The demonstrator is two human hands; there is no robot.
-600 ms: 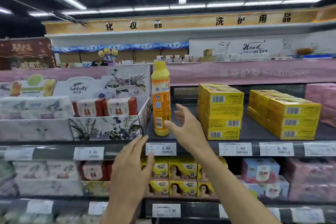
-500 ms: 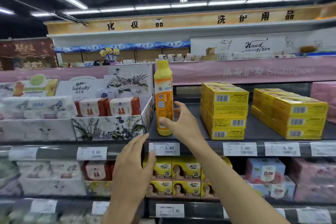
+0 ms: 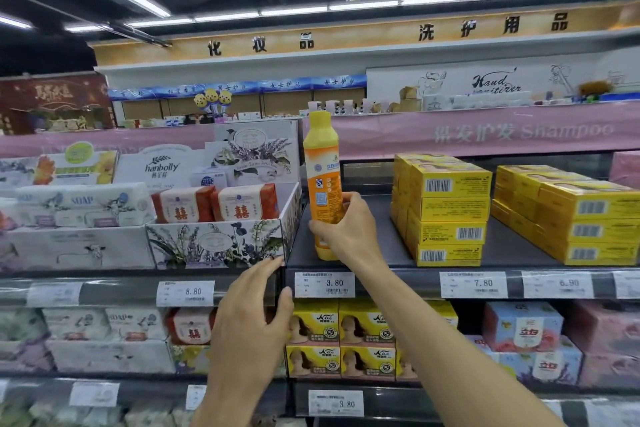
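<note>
A tall orange and yellow bottle (image 3: 322,163) stands upright on the dark upper shelf (image 3: 381,250), between a floral soap box and stacks of yellow boxes. My right hand (image 3: 349,229) grips the bottle's lower half, fingers curled round its right side and thumb on the left. My left hand (image 3: 251,315) hovers lower, in front of the shelf edge, fingers relaxed and straight, holding nothing; its fingertips are near the floral box's bottom corner.
A floral display box (image 3: 214,243) with red-wrapped soaps sits left of the bottle. Stacked yellow boxes (image 3: 446,215) stand to its right, more further right (image 3: 575,218). Price tags (image 3: 324,284) line the shelf edge. Lower shelves hold several small boxes (image 3: 339,343).
My right hand reached forward from open beside the bottle and has closed round its lower half. My left hand stayed low near the shelf edge.
</note>
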